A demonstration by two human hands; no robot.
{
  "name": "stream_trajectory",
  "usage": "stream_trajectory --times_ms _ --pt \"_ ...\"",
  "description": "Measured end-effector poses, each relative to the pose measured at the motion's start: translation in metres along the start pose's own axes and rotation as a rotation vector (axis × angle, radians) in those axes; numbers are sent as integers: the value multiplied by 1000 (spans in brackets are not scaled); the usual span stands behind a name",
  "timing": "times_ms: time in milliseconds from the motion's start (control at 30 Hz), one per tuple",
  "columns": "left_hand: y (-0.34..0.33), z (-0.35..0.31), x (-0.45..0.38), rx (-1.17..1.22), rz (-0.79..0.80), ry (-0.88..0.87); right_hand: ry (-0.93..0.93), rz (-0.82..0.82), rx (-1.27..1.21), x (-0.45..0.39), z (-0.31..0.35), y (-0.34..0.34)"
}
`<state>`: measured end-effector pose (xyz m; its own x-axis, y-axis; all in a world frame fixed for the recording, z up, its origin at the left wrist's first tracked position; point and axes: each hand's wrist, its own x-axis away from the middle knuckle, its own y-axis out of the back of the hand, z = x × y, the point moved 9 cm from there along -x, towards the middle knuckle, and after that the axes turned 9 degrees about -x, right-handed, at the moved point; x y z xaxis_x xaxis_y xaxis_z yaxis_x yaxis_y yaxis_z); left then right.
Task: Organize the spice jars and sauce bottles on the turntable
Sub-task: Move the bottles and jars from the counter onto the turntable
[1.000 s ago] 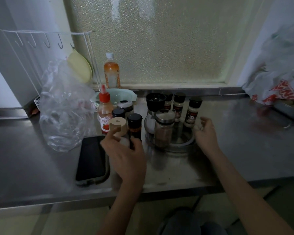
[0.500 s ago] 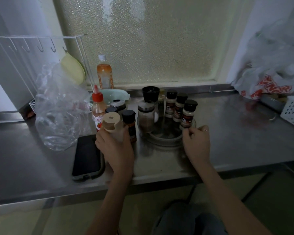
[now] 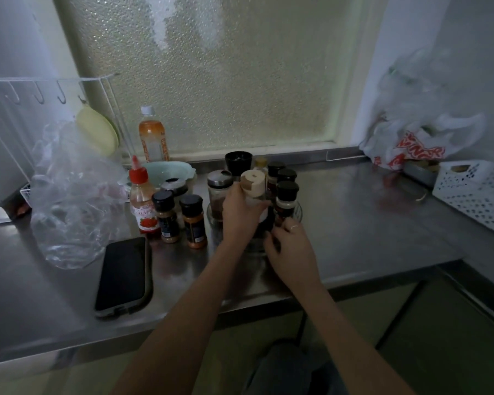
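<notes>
Steel counter [image 3: 354, 223] runs under a frosted window; everything below sits on it. Clock directions are taken from the turntable.

Clear bag [image 3: 69, 201], crumpled, at 9 o'clock, well apart. Probably just pushed out of the working area.

Phone [image 3: 121, 276], face up, at 7 o'clock near the counter edge. Clear of the jars, so not at risk from them.

Turntable [image 3: 298, 213]: only a bit of rim shows at 3 o'clock; the rest is hidden by jars and hands. It carries a steel-lidded jar [image 3: 219, 199] at 9 o'clock, a black grinder [image 3: 238, 162] at 11 o'clock and black-capped jars [image 3: 287, 199] from 12 to 3 o'clock. They hug the rim, which I judge leaves the near side free for more.

Sauce bottle [image 3: 141, 202], red cap, and two spice jars [image 3: 180, 219] stand on the counter just beside the turntable at 9 o'clock. Not yet loaded; likely queued within reach.

Left hand [image 3: 240, 215] is wrapped round a tan-capped bottle [image 3: 253, 182], upright, over the near part of the turntable. Whether its base touches down is hidden. Gripped at the body, probably to slot it between neighbours without knocking them.

Right hand [image 3: 290, 248] is at 5 o'clock, fingers curled at the rim or a jar base; cannot tell which, nor whether it grips. Judgement: steadying or turning the tray.
</notes>
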<state>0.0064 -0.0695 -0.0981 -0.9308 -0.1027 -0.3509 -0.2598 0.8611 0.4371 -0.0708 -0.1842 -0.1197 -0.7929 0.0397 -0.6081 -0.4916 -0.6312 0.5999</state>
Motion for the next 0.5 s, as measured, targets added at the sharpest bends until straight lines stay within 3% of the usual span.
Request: stream_trajectory --times_ms 233,367,433,500 --pt "-33 2 -19 -114 102 34 -54 -10 -29 -2 -10 -1" --pt "-28 -9 -2 -228 108 -102 -14 12 -46 -2 -4 -1" --pt "-7 -15 16 -215 26 -147 19 58 -67 -1 1 -5" --pt "31 -18 37 -219 -169 -212 67 104 -97 1 9 -9"
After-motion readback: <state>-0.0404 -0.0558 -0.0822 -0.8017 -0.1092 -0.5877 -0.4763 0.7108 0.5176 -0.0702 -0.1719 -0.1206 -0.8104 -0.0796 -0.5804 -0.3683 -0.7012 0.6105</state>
